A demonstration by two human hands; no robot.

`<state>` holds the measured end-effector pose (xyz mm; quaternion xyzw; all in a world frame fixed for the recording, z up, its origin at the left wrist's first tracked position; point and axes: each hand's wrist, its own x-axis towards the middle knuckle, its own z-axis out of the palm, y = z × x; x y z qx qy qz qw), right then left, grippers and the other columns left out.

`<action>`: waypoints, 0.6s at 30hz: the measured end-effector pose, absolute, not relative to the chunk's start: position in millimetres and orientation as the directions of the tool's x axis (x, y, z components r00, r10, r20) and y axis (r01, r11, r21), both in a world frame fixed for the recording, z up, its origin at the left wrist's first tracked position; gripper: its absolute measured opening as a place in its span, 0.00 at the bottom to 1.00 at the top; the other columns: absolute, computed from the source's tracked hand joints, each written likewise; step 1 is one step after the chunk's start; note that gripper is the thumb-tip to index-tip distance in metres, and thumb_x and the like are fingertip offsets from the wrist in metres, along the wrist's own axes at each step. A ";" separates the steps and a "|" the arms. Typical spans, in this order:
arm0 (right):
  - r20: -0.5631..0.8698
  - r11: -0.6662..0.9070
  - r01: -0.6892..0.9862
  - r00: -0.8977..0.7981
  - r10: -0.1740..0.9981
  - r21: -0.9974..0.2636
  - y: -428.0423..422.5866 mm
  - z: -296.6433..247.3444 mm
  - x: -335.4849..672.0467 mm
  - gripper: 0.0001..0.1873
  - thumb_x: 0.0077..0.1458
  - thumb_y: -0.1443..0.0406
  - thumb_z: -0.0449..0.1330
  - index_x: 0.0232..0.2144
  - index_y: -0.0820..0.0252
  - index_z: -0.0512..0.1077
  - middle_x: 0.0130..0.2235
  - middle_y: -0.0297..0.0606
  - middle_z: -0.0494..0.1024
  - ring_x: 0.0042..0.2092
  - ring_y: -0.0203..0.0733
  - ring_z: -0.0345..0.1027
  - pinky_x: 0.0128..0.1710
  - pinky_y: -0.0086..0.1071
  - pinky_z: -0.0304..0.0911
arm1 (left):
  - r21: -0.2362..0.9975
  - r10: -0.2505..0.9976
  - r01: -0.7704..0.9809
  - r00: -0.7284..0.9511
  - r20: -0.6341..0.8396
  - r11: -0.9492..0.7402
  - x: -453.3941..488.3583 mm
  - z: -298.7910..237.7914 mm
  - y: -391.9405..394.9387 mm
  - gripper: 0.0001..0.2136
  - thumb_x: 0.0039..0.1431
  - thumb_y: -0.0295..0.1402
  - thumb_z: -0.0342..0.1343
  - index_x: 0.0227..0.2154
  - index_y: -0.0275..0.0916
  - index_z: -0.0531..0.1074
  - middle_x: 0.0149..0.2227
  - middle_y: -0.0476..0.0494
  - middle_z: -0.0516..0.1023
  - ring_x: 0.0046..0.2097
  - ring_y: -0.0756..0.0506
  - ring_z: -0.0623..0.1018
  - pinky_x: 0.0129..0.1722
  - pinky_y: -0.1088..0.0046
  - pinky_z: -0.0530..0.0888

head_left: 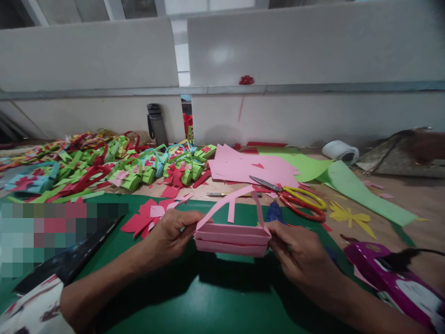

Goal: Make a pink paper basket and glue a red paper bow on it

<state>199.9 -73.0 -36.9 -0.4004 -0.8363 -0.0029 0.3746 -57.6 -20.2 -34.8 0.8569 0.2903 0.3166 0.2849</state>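
A pink paper basket (232, 239) with a thin looped handle is held just above the green cutting mat (194, 297). My left hand (172, 232) pinches its left end with closed fingers. My right hand (299, 253) grips its right end, fingers closed on the paper. The basket sits level between both hands.
Red and pink paper flowers (149, 214) lie left of the basket. Scissors (295, 197) with red and yellow handles rest on pink sheets (250, 167). A pile of finished paper baskets (104, 162) fills the left. A purple glue gun (382, 273) lies at the right, with green paper (351, 185), a tape roll (340, 150) and a bottle (156, 123) behind.
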 end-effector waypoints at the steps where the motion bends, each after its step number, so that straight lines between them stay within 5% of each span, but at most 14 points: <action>1: 0.622 0.677 0.674 -0.401 0.673 -0.297 -73.9 -36.5 199.8 0.11 0.57 0.76 0.49 0.31 0.56 0.65 0.22 0.28 0.70 0.21 0.32 0.63 0.22 0.25 0.57 | 0.661 0.670 0.314 0.630 0.392 -0.682 -58.6 -35.0 -19.7 0.13 0.63 0.31 0.45 0.33 0.35 0.75 0.24 0.48 0.74 0.25 0.51 0.71 0.25 0.79 0.64; 11: 0.652 0.667 0.701 -0.386 0.653 -0.253 -79.8 -30.9 195.4 0.10 0.57 0.74 0.49 0.27 0.57 0.64 0.22 0.31 0.71 0.22 0.32 0.64 0.22 0.25 0.58 | 0.749 0.713 0.265 0.599 0.365 -0.607 -56.3 -29.1 -28.0 0.12 0.61 0.31 0.47 0.28 0.36 0.73 0.26 0.49 0.74 0.28 0.51 0.71 0.28 0.79 0.65; 18: 0.441 0.523 0.629 -0.300 0.846 -0.575 -79.1 -32.5 191.7 0.12 0.60 0.69 0.48 0.26 0.57 0.66 0.22 0.30 0.71 0.23 0.33 0.65 0.24 0.25 0.59 | 0.925 0.845 0.169 0.487 0.221 -0.339 -50.9 -33.1 -24.4 0.13 0.59 0.40 0.51 0.28 0.36 0.73 0.24 0.48 0.74 0.25 0.49 0.74 0.26 0.77 0.69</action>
